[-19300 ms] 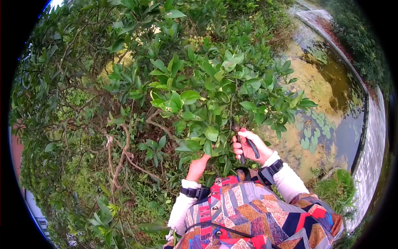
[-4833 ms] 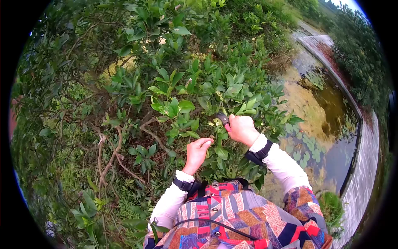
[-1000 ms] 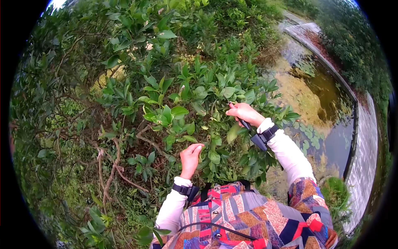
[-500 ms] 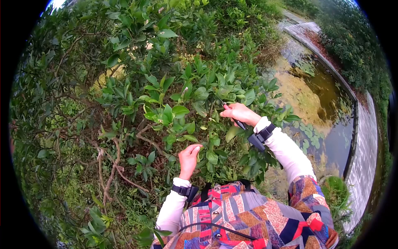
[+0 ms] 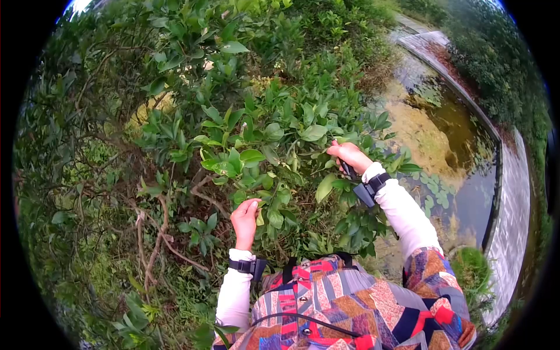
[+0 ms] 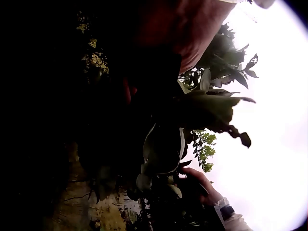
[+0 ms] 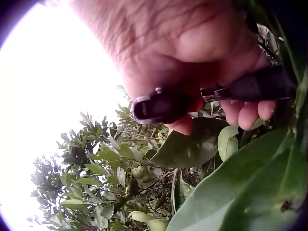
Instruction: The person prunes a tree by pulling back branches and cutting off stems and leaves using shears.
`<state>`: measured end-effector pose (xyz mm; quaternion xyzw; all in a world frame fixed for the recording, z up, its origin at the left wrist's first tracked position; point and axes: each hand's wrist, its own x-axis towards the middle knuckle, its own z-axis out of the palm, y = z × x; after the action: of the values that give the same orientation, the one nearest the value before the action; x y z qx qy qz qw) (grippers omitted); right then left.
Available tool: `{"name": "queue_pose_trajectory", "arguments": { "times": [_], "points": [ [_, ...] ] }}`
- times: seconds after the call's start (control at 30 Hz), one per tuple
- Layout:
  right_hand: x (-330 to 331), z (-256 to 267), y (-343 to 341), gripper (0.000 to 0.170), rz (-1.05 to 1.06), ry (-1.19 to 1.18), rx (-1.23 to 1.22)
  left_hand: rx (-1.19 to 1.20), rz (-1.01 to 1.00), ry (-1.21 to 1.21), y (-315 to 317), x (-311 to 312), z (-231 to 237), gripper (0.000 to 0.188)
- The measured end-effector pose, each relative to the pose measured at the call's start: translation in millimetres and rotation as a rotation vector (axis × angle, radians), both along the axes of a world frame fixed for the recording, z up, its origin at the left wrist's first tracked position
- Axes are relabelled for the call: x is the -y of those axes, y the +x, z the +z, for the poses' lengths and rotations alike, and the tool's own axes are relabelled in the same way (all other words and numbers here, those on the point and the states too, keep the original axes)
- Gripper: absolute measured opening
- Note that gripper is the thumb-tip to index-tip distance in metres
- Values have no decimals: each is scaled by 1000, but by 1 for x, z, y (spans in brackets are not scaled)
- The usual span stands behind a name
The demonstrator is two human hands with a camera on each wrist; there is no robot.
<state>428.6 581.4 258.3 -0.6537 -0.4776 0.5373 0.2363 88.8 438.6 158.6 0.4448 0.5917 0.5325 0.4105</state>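
In the head view my right hand (image 5: 352, 156) grips black-handled pruning shears (image 5: 348, 170) with a bit of red on them, among the leaves of a bushy tree. The right wrist view shows the shears (image 7: 163, 105) lying across the palm, fingers curled round the dark handle (image 7: 262, 86). Lower and to the left, my left hand (image 5: 245, 220) pinches a leafy twig (image 5: 275, 217) between thumb and fingers. Its wrist view is mostly dark; the hand (image 6: 192, 33) shows at the top with leaves (image 6: 207, 110) under it, and its fingertips are hidden in shadow.
Bare crooked branches (image 5: 153, 239) stand at the left. A pond (image 5: 466, 192) with lily pads lies to the right, edged by a pale concrete wall (image 5: 513, 221). Large leaves (image 7: 260, 187) crowd close to the right hand.
Over the last second my left hand has moved left, drawing the leafy twig with it. The right hand with the shears moved slightly left, then back right. Earlier, both hands were closer together.
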Motion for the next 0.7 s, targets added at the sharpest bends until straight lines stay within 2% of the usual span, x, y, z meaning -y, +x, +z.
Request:
{"name": "queue_pose_trajectory", "arguments": {
  "times": [0.07,0.13,0.2,0.23,0.27,0.33,0.37,0.4,0.47,0.5,0.6,0.7],
  "points": [
    [-1,-7,14,43,-46,36,-46,110,17,1,-2,-2,3,14],
    [-2,-16,25,45,-65,-11,-25,129,22,-11,-5,-5,1,15],
    [4,-15,28,45,-7,-55,79,128,7,23,-17,-11,-11,14],
    [8,-17,26,51,36,-53,193,192,19,30,-20,-13,-11,16],
    [9,-21,25,52,176,8,352,192,16,29,-23,-14,-11,16],
    [22,-16,16,54,413,139,513,268,42,66,-27,-15,-11,17],
    [32,-21,3,52,327,178,644,234,41,61,-30,-13,-10,17],
    [39,-20,3,53,490,189,660,234,43,57,-32,-12,-13,17],
    [49,-9,-12,50,716,371,875,256,44,84,-32,-14,-19,17],
    [59,-3,-20,46,929,532,928,253,41,81,-32,-12,-20,17],
    [75,12,-44,46,1193,347,890,189,67,71,-25,-12,-8,17],
    [79,10,-49,50,1231,325,831,211,54,69,-24,-10,-4,17]
  ]
}}
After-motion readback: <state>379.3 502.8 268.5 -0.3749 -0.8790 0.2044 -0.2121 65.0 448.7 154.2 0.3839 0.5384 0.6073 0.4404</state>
